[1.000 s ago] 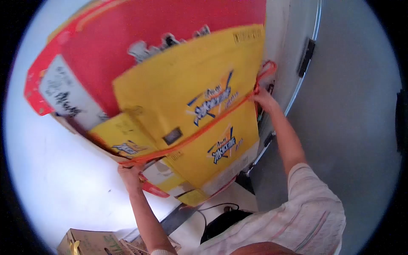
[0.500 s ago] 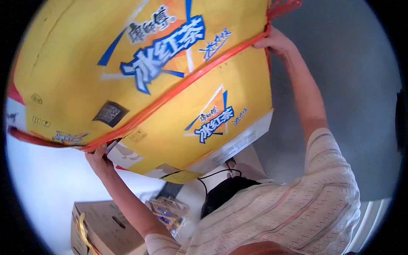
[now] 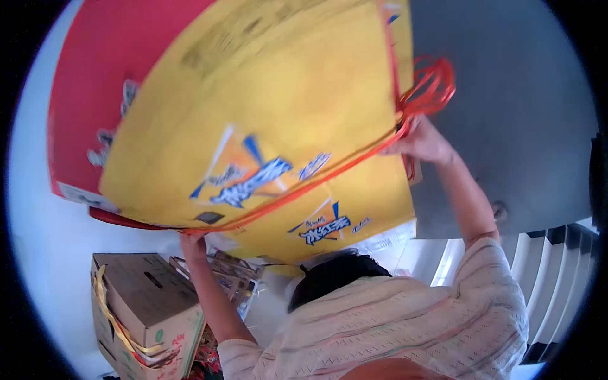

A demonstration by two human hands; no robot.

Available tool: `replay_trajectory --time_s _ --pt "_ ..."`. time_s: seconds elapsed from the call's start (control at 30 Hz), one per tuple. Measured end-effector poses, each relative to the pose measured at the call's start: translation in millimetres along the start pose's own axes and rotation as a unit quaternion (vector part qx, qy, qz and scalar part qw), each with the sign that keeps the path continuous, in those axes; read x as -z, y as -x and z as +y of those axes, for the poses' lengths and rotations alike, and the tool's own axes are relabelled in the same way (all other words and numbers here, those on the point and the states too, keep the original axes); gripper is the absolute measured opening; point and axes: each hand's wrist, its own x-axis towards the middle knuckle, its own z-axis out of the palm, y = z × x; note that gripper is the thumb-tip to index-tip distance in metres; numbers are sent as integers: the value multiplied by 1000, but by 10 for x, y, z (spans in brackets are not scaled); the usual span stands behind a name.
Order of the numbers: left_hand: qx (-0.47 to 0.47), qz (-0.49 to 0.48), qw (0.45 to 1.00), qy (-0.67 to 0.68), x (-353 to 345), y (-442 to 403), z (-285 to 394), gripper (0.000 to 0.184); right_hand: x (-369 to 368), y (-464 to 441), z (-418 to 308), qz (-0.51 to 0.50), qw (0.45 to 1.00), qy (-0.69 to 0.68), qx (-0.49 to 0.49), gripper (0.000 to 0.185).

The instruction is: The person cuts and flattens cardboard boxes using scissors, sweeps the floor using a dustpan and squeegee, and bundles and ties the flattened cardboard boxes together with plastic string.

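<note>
A large bundle of flattened yellow cardboard (image 3: 304, 95), printed with blue and white Chinese lettering, takes up most of the upper view. Red plastic cord (image 3: 272, 208) is tied around it, with loose loops bunched at the right edge. My right hand (image 3: 425, 140) is closed around the cord and the bundle's edge beside those loops. Lower left, my left hand (image 3: 194, 244) grips the bundle's bottom edge where the cord passes, its fingers partly hidden underneath. A red cardboard panel (image 3: 95, 95) shows behind the yellow ones. The bundle is tilted and raised before me.
A brown carton (image 3: 152, 288) with yellow strapping stands at lower left. Next to it is a pile of mixed items (image 3: 234, 278), hard to make out. White stairs (image 3: 548, 272) with dark edges rise at right, near a grey surface (image 3: 506, 114).
The bundle has swung and tilted, showing more of its red panel and upper yellow side. My right hand has lowered; my left has shifted right. The stairs and more of the carton now show.
</note>
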Motion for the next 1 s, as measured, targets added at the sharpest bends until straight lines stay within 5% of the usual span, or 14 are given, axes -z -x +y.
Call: replay_trajectory --time_s 0.07,0.17,0.2,0.3,0.4,0.53,0.7,0.83,0.93,1.0 --pt "90 -45 992 80 76 -33 -170 66 -145 65 -113 10 998 14 -55 36" --pt "297 -25 953 -49 287 -48 -544 56 -273 69 -128 -37 994 77 -69 39" --pt "293 -4 956 4 166 57 -755 53 -302 40 -102 -75 981 135 -121 41" --pt "298 7 940 164 269 159 -1684 52 -685 92 -173 -87 961 251 -81 39" --pt "370 90 920 87 362 600 -2040 45 -918 392 -180 -103 947 287 -103 42" --pt "446 38 878 -169 398 1254 -2408 37 -896 1253 88 -106 923 326 -172 35" --pt "328 -265 728 -540 311 1396 -2758 27 -784 1753 227 -134 845 401 -327 31" --pt "38 -430 570 -699 512 852 -2751 21 -642 2124 276 -65 841 370 -389 26" --pt "203 -225 709 -637 28 374 -2292 26 -454 2309 341 -57 816 394 -419 26" --pt "164 -185 740 -626 -20 30 -2363 29 -374 2398 368 -43 805 392 -443 26"
